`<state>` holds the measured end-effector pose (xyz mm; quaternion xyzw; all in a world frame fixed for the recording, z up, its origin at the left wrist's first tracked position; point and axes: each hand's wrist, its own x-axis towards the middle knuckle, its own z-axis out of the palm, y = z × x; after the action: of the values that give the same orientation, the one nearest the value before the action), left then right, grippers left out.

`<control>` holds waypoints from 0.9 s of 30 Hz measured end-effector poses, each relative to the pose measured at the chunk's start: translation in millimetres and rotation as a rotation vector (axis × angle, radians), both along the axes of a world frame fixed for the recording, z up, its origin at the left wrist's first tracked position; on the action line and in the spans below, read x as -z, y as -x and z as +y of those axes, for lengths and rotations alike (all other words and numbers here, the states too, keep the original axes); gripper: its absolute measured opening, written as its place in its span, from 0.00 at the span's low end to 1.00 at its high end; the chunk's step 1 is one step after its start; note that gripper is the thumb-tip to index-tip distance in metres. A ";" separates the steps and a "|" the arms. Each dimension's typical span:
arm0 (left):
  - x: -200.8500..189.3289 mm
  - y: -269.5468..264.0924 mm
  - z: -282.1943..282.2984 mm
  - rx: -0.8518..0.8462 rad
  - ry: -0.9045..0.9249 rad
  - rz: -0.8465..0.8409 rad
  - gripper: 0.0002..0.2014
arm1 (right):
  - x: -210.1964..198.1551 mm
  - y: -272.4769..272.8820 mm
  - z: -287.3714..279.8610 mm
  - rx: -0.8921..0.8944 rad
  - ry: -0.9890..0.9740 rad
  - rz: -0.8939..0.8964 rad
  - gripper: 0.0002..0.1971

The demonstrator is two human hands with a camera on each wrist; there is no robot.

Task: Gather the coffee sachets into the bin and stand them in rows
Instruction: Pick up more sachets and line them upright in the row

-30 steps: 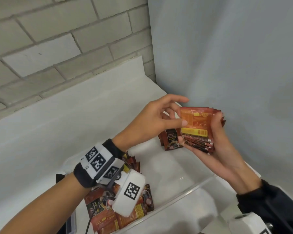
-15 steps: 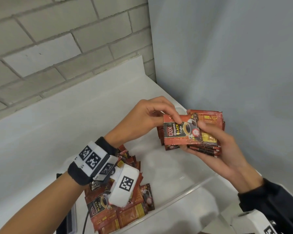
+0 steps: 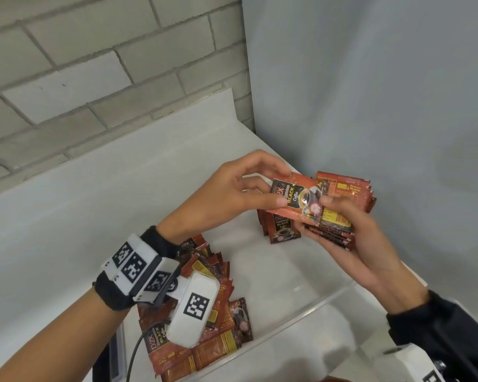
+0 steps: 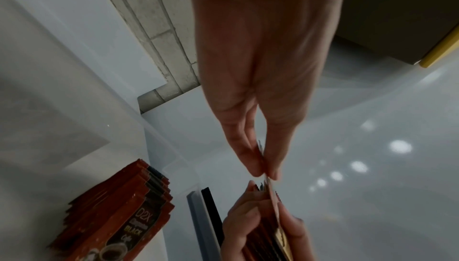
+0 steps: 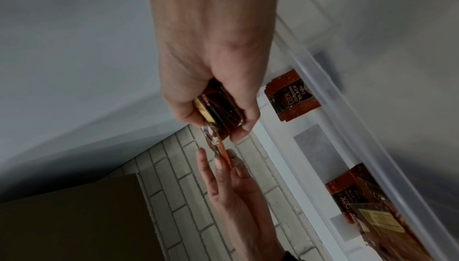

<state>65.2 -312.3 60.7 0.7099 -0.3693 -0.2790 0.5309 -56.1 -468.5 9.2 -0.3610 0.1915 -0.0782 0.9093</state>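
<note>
Sachets held over the bin

Fingers [image 3: 280,200] of the left hand [image 3: 226,199] pinch one end of a single sachet [image 3: 298,198], thumb on its printed face and the other fingertips behind it. The sachet lies face up on top of a bundle of sachets [image 3: 342,213], and its other end is under the thumb of the right hand [image 3: 351,241]. That right hand cups the bundle from below, its fingers curled round the edges, as the right wrist view shows with the packets fanned in the grip [image 5: 221,108].

Hands and packets hang above a clear plastic bin [image 3: 309,307] on the white desk [image 3: 66,216]. Inside the bin, just below the hands at 6 o'clock from the single sachet, a short row of sachets [image 3: 280,230] stands upright against the far wall. At 8 o'clock from the hands, under the left wrist, a loose heap of sachets [image 3: 221,346] lies flat and overlapping in the bin's near left corner.

A brick wall [image 3: 94,64] rises at 11 o'clock behind the desk, and a plain grey wall [image 3: 370,92] at 1 o'clock.
</note>
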 end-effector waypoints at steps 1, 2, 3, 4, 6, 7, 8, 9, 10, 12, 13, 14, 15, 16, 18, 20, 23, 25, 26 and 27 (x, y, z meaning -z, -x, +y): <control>0.3 -1.4 0.1 -0.001 -0.012 -0.015 0.13 | 0.4 0.2 0.4 0.010 0.001 -0.011 0.20; 0.1 -2.9 0.2 -0.005 -0.024 -0.028 0.11 | 0.8 0.5 0.6 0.028 0.002 -0.025 0.19; 0.1 -5.0 0.6 -0.006 -0.035 -0.045 0.10 | 1.4 0.8 1.0 0.057 -0.002 -0.047 0.18; -0.3 -7.1 1.1 0.005 -0.043 -0.066 0.10 | 2.1 0.9 1.6 0.104 -0.010 -0.069 0.17; -0.7 -11.5 1.7 0.073 -0.073 -0.119 0.10 | 3.6 1.4 0.5 0.215 -0.036 -0.071 0.08; 0.4 -13.8 1.2 0.124 -0.110 -0.163 0.10 | 3.4 1.6 0.0 0.261 -0.049 -0.068 0.03; 2.6 -16.0 -0.2 0.175 -0.160 -0.230 0.11 | 2.4 2.1 0.5 0.297 -0.062 -0.076 0.02; 6.3 -17.6 -2.5 0.221 -0.216 -0.313 0.11 | 1.3 2.6 1.4 0.312 -0.074 -0.082 0.03; 10.8 -18.9 -5.5 0.260 -0.263 -0.398 0.11 | 1.8 2.7 1.4 0.319 -0.079 -0.079 0.02; 21.9 -19.3 -12.4 0.324 -0.338 -0.519 0.12 | 1.1 2.7 2.4 0.320 -0.083 -0.067 0.04; 28.1 -18.6 -16.3 0.350 -0.374 -0.561 0.13 | 0.9 2.6 2.7 0.317 -0.087 -0.065 0.06; 34.7 -17.9 -20.2 0.371 -0.411 -0.599 0.14 | 0.9 2.5 2.7 0.317 -0.090 -0.063 0.07; 41.3 -17.1 -24.2 0.384 -0.451 -0.640 0.14 | 0.5 2.6 2.9 0.315 -0.095 -0.067 0.07; 47.2 -16.2 -27.9 0.394 -0.484 -0.682 0.15 | 0.3 2.7 2.9 0.315 -0.100 -0.069 0.07; 58.3 -15.6 -32.8 0.409 -0.531 -0.751 0.17 | -0.2 2.8 2.8 0.317 -0.110 -0.067 0.09; 65.0 -15.2 -35.1 0.416 -0.548 -0.778 0.17 | 0.1 3.0 2.7 0.312 -0.118 -0.072 0.10; 70.2 -15.3 -36.9 0.447 -0.567 -0.755 0.14 | -1.2 2.8 3.4 0.300 -0.111 -0.073 0.10; 71.2 -13.8 -34.6 0.473 -0.536 -0.760 0.13 | -1.1 2.7 3.5 0.295 -0.112 -0.075 0.10; 72.0 -12.4 -34.5 0.460 -0.520 -0.817 0.13 | -1.0 2.6 3.4 0.294 -0.116 -0.077 0.10; 72.8 -11.3 -34.4 0.432 -0.492 -0.876 0.14 | -1.0 2.4 3.4 0.291 -0.119 -0.078 0.10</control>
<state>76.5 -346.7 -12.1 0.7710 -0.6171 -0.1379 0.0763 -58.5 -465.1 10.1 -0.2718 0.2109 -0.2118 0.9148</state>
